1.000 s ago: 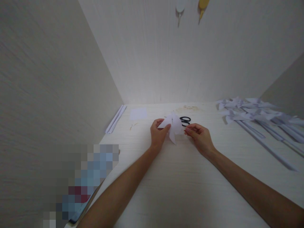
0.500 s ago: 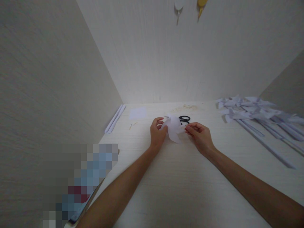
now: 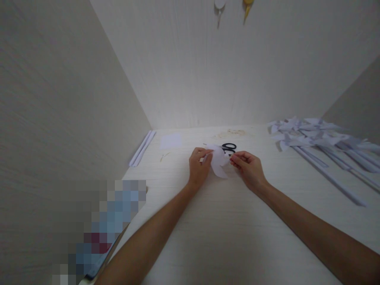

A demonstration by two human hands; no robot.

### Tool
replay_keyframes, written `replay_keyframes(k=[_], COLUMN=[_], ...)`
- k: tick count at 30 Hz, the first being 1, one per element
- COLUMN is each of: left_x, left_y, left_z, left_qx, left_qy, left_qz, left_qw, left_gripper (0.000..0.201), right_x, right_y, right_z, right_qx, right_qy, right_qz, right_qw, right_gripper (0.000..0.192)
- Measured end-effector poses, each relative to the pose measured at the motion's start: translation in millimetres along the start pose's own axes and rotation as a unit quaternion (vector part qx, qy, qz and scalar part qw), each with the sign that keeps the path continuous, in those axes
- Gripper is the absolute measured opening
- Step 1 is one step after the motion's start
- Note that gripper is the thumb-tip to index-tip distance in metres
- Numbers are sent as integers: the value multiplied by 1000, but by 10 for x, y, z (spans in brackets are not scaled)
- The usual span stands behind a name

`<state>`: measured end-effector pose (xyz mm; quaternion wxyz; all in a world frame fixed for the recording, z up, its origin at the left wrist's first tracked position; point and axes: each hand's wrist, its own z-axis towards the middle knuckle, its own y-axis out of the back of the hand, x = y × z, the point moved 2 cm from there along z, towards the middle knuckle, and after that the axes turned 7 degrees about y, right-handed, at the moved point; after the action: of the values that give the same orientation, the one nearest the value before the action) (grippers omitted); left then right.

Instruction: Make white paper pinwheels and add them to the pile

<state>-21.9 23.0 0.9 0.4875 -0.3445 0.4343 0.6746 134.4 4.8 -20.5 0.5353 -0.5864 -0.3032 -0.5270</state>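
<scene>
Nearest the camera, at lower left, a blurred-out patch over a dark flat object [image 3: 101, 257] at the table's near edge. Beyond it, two bare forearms stretched forward over a pale wood-grain table [image 3: 225, 237]. At mid-table, left hand [image 3: 198, 166] closed on the left side of a folded white paper piece [image 3: 218, 161], thumb and fingers pinching one flap; right hand [image 3: 248, 168] pinched on the same piece from the right, fingertips meeting at its edge. Paper held just above the tabletop between both hands, one curved flap hanging toward the viewer. Just behind the paper, partly hidden by it, black-handled scissors [image 3: 229, 147] flat on the table. Farther left, a small white paper square [image 3: 171, 141] and, along the side wall, a few thin white paper strips [image 3: 141, 149]. At far right, well apart from the hands, a heap of finished white paper pinwheels [image 3: 308, 132] with long sticks fanning toward the near right. On the back wall, high up, a white hook [image 3: 219, 6] and a yellow hook [image 3: 247, 6], cut off by the frame.
</scene>
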Motion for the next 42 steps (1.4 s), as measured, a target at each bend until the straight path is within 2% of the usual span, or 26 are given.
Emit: replay_keyframes(k=[7, 15, 20, 29, 42], left_x=[-38, -9, -46, -42, -41], left_y=[7, -13, -23, -35, -40], left_z=[-3, -8, -19, -27, -34], left_qx=[34, 88, 124, 156, 169], left_qy=[-76, -104, -103, -106, -108], left_qz=[49, 60, 57, 67, 77], left_qw=[995, 989, 985, 980, 977], left_gripper=[17, 15, 18, 20, 20], right_x=[2, 13, 28, 4, 24], right_y=[-8, -8, -10, -8, -12], right_z=[5, 1, -3, 7, -2], right_qx=[9, 14, 11, 14, 22], right_qy=[-5, 6, 6, 5, 10], right_qz=[15, 10, 2, 14, 1], right_qw=[1000, 1000, 1000, 1000, 1000], right_gripper=[15, 13, 15, 15, 17])
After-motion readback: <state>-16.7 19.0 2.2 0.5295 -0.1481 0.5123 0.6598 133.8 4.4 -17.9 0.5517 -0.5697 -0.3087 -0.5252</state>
